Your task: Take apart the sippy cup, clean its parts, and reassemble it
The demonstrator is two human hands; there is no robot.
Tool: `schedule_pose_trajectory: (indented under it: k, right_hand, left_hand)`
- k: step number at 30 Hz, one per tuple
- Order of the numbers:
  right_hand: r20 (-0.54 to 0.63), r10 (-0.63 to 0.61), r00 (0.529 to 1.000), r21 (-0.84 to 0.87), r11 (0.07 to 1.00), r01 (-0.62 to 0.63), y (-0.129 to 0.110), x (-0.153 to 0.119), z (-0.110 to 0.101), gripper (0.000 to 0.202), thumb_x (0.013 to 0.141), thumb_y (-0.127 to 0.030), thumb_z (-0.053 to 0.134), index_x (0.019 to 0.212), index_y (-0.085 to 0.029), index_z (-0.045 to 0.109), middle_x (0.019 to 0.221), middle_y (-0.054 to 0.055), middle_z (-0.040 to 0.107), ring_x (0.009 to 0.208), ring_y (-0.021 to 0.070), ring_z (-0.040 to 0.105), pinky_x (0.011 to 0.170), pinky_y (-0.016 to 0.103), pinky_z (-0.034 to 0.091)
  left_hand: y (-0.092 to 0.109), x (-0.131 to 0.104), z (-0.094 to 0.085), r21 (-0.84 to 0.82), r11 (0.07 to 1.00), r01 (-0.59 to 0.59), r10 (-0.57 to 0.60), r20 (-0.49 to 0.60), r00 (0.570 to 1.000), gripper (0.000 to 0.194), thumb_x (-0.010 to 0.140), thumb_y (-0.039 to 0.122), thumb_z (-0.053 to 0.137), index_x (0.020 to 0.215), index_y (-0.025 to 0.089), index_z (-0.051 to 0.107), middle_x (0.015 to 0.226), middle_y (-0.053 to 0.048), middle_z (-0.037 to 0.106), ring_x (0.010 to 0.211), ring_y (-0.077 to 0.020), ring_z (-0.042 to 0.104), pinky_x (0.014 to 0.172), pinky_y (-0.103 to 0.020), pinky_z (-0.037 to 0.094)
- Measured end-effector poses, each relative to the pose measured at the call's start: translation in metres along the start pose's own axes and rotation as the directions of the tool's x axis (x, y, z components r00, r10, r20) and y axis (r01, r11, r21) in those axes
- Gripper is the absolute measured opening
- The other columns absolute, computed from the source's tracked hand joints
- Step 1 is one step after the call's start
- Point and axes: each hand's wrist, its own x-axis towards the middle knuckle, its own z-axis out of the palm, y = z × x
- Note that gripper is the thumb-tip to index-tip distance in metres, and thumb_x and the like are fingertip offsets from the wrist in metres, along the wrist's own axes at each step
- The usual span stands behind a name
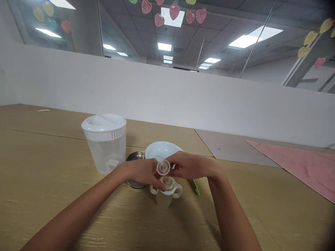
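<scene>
A small translucent bottle [164, 199] with two white handles stands upright on the table, its top open. My left hand [145, 171] is closed at the bottle's upper left rim, with the thumb lying against it. Just above the opening is a round clear cap [163, 167], tilted so its circular face shows. My right hand [188, 165] is closed on the cap's right side, fingers bent. Part of the cap's left edge lies next to my left fingers.
Behind my hands are a white bowl [161, 149] and a round metal dish [135, 156]. A lidded clear pitcher [104, 146] stands left of them. Right of the bottle lies a green object [194, 187]. A pink cloth [295, 164] covers the far right.
</scene>
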Motion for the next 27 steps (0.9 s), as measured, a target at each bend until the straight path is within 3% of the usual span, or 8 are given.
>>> schedule_pose_trajectory:
  k: [3,13,17,19,23,27]
  right_hand:
    - [0.013,0.05,0.999,-0.034,0.998,-0.05,0.005,0.001,0.001,0.014,0.076,-0.016,0.05,0.082,-0.016,0.063,0.077,-0.001,0.063,0.065,0.0092,0.051,0.056,0.019,0.037]
    - [-0.008,0.167,0.986,-0.11,0.98,-0.166,0.008,0.003,0.003,0.007,0.069,-0.023,0.058,0.072,-0.016,0.058,0.068,-0.002,0.057,0.06,0.0086,0.047,0.052,0.02,0.033]
    - [-0.013,0.167,0.986,-0.119,0.979,-0.168,0.011,0.003,0.004,0.007,0.07,-0.023,0.058,0.073,-0.017,0.057,0.069,-0.002,0.057,0.06,0.0086,0.047,0.053,0.02,0.034]
    - [-0.008,0.184,0.983,-0.097,0.978,-0.184,0.012,0.003,0.004,0.009,0.07,-0.024,0.059,0.075,-0.017,0.058,0.073,-0.001,0.06,0.063,0.0094,0.051,0.056,0.02,0.037]
    - [-0.017,0.223,0.975,-0.099,0.97,-0.223,0.012,0.002,0.004,0.01,0.069,-0.023,0.06,0.077,-0.018,0.059,0.079,0.0,0.062,0.069,0.0114,0.054,0.06,0.021,0.041]
    - [-0.023,0.241,0.97,-0.091,0.966,-0.242,0.008,0.0,0.002,0.011,0.069,-0.021,0.06,0.08,-0.018,0.059,0.081,0.0,0.063,0.072,0.0122,0.055,0.06,0.022,0.042]
  left_hand:
    - [-0.001,0.0,-0.002,0.017,0.999,-0.039,0.038,0.049,0.998,0.031,0.069,0.048,0.059,0.07,0.017,0.054,0.063,0.003,0.05,0.057,-0.0105,0.046,0.051,-0.021,0.033]
    - [0.007,0.0,-0.006,0.111,0.994,-0.01,0.003,0.065,0.998,0.037,0.068,0.054,0.058,0.066,0.018,0.054,0.058,0.004,0.049,0.051,-0.0097,0.041,0.046,-0.022,0.026]
    - [0.002,-0.005,-0.017,0.121,0.993,-0.012,0.006,0.049,0.999,0.037,0.066,0.052,0.061,0.09,0.024,0.061,0.081,0.003,0.064,0.067,-0.013,0.055,0.055,-0.02,0.035]
    - [-0.006,-0.008,-0.024,0.174,0.983,0.06,-0.057,-0.02,0.998,0.043,0.065,0.054,0.061,0.097,0.025,0.061,0.09,0.001,0.065,0.074,-0.0152,0.057,0.058,-0.021,0.038]
    - [-0.024,-0.01,-0.032,0.359,0.88,0.312,-0.263,-0.179,0.948,0.041,0.063,0.053,0.062,0.085,0.019,0.064,0.081,-0.004,0.067,0.068,-0.0199,0.058,0.052,-0.024,0.035]
    - [-0.042,0.001,-0.027,0.47,0.769,0.434,-0.389,-0.196,0.9,0.027,0.064,0.039,0.065,0.076,0.016,0.066,0.079,-0.009,0.069,0.069,-0.0238,0.062,0.053,-0.025,0.039]
